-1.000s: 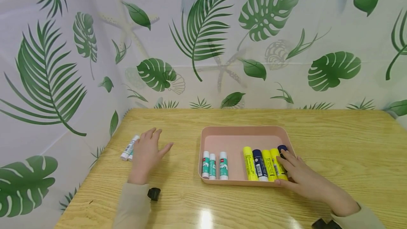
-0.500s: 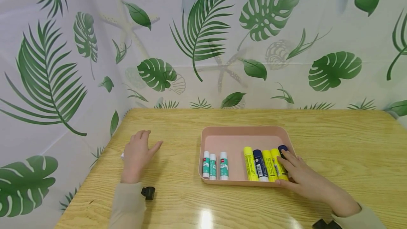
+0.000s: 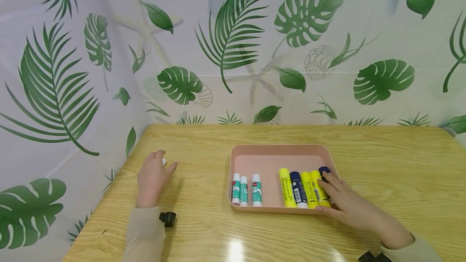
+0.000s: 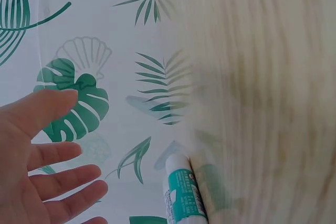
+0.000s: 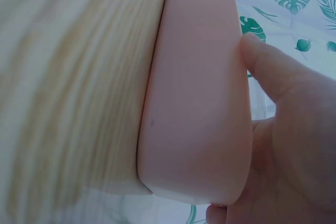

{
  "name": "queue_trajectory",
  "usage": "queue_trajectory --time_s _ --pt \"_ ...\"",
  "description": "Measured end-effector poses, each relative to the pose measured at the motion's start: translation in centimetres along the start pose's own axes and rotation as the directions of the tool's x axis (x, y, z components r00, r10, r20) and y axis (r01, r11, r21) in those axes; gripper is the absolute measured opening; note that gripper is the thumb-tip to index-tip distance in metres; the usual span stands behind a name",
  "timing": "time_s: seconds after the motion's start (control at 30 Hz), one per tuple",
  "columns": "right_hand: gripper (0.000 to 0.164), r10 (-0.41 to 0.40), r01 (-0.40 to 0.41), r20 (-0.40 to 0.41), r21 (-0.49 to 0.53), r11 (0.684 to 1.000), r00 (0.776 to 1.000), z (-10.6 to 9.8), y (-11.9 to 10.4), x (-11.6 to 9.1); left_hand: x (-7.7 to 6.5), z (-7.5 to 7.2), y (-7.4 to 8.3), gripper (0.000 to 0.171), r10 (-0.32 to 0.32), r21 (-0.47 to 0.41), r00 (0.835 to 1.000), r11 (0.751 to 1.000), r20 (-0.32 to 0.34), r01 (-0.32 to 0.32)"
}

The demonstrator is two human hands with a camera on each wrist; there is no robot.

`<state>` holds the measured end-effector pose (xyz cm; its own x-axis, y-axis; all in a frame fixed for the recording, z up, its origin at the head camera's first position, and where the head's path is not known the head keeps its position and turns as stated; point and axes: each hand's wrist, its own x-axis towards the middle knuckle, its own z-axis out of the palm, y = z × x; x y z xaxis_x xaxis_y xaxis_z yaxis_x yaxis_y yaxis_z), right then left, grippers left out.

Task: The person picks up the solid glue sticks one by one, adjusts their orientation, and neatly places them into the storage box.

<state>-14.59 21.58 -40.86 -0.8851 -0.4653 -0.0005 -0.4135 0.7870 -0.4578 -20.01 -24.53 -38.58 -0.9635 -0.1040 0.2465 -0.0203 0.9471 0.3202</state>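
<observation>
In the head view my left hand [image 3: 151, 179] is over the left of the table, fingers spread. The white end of a glue stick [image 3: 164, 161] peeks out past its fingers; the rest is hidden. The left wrist view shows a green-and-white glue stick [image 4: 184, 195] on the table, apart from the visible fingers. My right hand [image 3: 346, 205] rests at the near right corner of a pink tray [image 3: 263, 209], its thumb at the front rim. Its fingers lie over a navy glue stick [image 3: 324, 170], partly covering it.
Three green-and-white glue sticks [image 3: 256, 189] stand along the tray's left front. Yellow glue sticks [image 3: 287, 187] and another navy one [image 3: 298, 189] line its right half. A leaf-print cloth [image 3: 225, 51] hangs behind and left of the wooden table [image 3: 204, 229].
My left hand has shifted left over the loose glue sticks, hiding most of them; a white end now shows at its right side. My right hand stays at the tray corner.
</observation>
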Motion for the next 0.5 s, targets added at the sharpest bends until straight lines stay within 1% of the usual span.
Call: queue_trajectory --time_s 0.23,0.43,0.5 --pt "0.074 -0.004 0.004 -0.001 0.006 1.0 1.0 0.0 0.0 -0.1 0.2 -0.1 -0.7 0.05 -0.064 -0.043 0.995 0.997 0.077 0.067" --pt "0.074 0.0 0.0 0.004 0.011 1.0 1.0 0.0 0.0 0.0 0.3 0.1 -1.6 0.046 -0.072 -0.058 0.989 0.995 0.13 0.08" --pt "0.074 -0.001 0.001 0.004 0.012 1.0 1.0 0.0 0.0 0.0 0.3 0.1 -1.9 0.046 -0.084 -0.062 0.985 0.994 0.151 0.095"
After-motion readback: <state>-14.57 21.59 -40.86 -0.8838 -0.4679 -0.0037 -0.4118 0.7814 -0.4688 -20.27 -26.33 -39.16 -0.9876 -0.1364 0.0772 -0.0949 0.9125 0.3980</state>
